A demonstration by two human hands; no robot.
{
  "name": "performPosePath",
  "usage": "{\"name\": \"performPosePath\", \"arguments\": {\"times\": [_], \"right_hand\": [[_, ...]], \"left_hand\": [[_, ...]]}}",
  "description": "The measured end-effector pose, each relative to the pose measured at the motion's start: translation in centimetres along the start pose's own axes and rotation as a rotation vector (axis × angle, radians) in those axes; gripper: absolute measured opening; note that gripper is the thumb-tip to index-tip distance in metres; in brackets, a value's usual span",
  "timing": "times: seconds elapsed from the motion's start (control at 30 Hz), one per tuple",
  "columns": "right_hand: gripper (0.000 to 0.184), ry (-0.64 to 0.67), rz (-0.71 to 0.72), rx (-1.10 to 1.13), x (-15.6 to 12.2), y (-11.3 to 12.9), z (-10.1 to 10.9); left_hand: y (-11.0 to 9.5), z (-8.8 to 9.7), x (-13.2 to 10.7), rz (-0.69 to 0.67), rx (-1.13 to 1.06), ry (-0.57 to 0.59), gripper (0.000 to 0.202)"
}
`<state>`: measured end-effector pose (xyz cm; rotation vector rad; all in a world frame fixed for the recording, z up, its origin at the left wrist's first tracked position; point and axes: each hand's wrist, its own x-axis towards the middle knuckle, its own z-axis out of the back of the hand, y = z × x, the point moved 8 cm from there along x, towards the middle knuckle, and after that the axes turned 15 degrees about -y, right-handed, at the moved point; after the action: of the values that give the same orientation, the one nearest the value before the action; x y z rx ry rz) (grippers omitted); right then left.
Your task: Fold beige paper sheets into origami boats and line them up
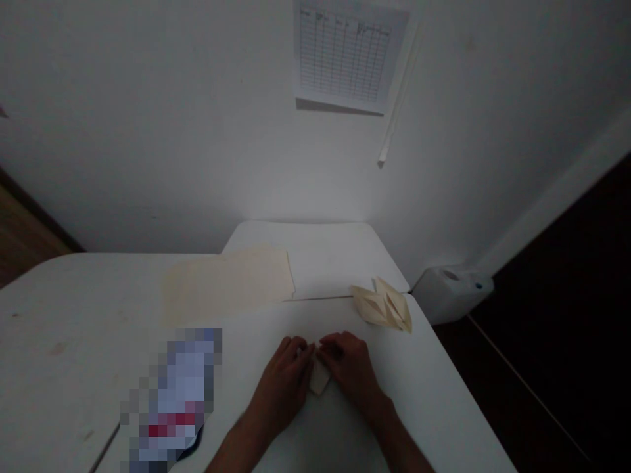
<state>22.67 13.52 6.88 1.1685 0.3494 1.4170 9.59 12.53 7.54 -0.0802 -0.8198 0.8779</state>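
My left hand point(286, 381) and my right hand point(348, 368) rest side by side on the white table point(73, 341), fingertips meeting. Between them lies a small folded piece of cream paper point(319, 380), mostly covered; both hands press on it with bent fingers. Only its lower corner shows between my thumbs. Beyond my right hand, near the table's right edge, sit finished folded cream paper shapes point(384, 305).
A stack of flat cream sheets point(231, 282) lies at the back of the table. A blurred-out object point(172, 401) sits to my left. A printed chart point(345, 56) hangs on the wall. A white device point(453, 292) stands on the dark floor to the right.
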Motion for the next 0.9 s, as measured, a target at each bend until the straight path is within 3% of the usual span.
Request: {"name": "performPosePath", "arguments": {"times": [0.17,0.53,0.9], "right_hand": [[0.006,0.033,0.085,-0.071,-0.3,0.5,-0.2],[0.013,0.095,0.172,-0.135,-0.8,1.6,-0.6],[0.015,0.087,0.270,-0.353,-4.5,0.4,2.7]], "left_hand": [[-0.1,-0.4,-0.4,-0.043,0.024,0.024,0.039],[0.2,-0.3,-0.5,-0.029,0.117,0.018,0.040],[0.1,0.4,-0.2,-0.011,0.170,0.005,0.034]]}}
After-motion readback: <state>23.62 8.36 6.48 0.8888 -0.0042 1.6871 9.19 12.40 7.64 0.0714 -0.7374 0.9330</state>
